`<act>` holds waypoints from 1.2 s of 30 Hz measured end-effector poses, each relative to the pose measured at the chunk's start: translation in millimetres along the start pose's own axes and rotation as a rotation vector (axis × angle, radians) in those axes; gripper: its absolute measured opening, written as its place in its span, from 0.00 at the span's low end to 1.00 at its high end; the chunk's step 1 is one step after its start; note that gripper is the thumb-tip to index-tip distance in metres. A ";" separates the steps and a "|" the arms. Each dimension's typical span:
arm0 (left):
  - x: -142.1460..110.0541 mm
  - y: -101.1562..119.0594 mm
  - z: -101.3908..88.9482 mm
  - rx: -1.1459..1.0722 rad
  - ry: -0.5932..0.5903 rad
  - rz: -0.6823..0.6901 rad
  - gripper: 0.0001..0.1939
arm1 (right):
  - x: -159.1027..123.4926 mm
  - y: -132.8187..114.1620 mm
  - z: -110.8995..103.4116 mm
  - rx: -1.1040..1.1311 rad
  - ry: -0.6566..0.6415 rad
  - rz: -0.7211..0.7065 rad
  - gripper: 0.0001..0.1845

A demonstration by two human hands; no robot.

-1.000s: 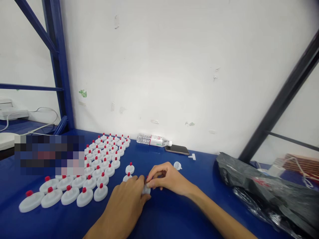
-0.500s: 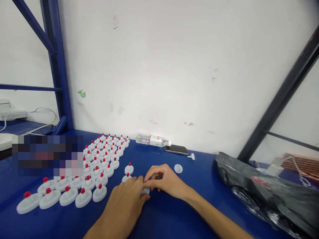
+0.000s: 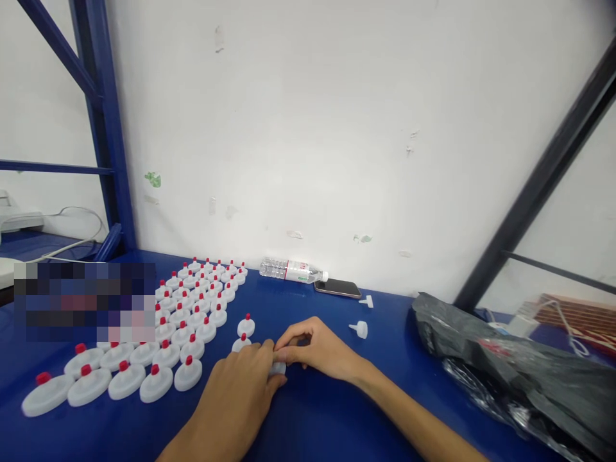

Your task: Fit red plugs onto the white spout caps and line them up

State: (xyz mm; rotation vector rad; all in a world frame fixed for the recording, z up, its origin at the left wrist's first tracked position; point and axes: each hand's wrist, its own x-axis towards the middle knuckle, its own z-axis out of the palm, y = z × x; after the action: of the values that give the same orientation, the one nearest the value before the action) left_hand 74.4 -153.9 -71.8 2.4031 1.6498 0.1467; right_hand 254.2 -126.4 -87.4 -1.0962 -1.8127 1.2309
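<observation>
My left hand (image 3: pixel 240 391) is closed around a white nozzle cap (image 3: pixel 278 369), and only a small part of its round base shows under the fingers. Against the top of that cap, the thumb and fingers of my right hand (image 3: pixel 315 350) are pinched together; what lies between them is hidden. Just beyond my left hand stand two white nozzle caps with red tips, the farther one (image 3: pixel 246 326) in full view and the nearer one (image 3: pixel 242 343) partly covered. A loose white cap with a bare nozzle (image 3: pixel 360 329) rests on its side to the right.
Rows of red-tipped white caps (image 3: pixel 155 384) fill the left of the blue table (image 3: pixel 308 430). At the wall lie a clear bottle (image 3: pixel 292 271), a phone (image 3: pixel 337 288) and another small white nozzle piece (image 3: pixel 367 301). A dark plastic bag (image 3: pixel 520 366) occupies the right side.
The loose cap on the right has tipped from showing its round face to lying on its side. Both hands keep nearly the same grip; the view has shifted slightly.
</observation>
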 end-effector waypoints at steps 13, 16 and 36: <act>1.6 -0.1 0.7 0.002 -0.003 0.012 0.11 | -2.0 -7.2 -2.3 -0.039 -0.036 0.038 0.16; 1.2 -0.7 0.4 0.006 0.007 0.010 0.12 | -3.1 -7.9 -5.5 -0.022 -0.082 0.044 0.16; -1.4 0.7 0.5 -0.010 -0.016 0.023 0.18 | -10.1 23.8 -68.8 -1.354 0.529 0.447 0.13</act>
State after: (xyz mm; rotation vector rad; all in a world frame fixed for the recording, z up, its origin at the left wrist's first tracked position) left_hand 74.7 -155.5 -72.1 2.4104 1.6111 0.1379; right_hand 324.5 -105.1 -88.3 -2.3246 -1.9026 -0.3542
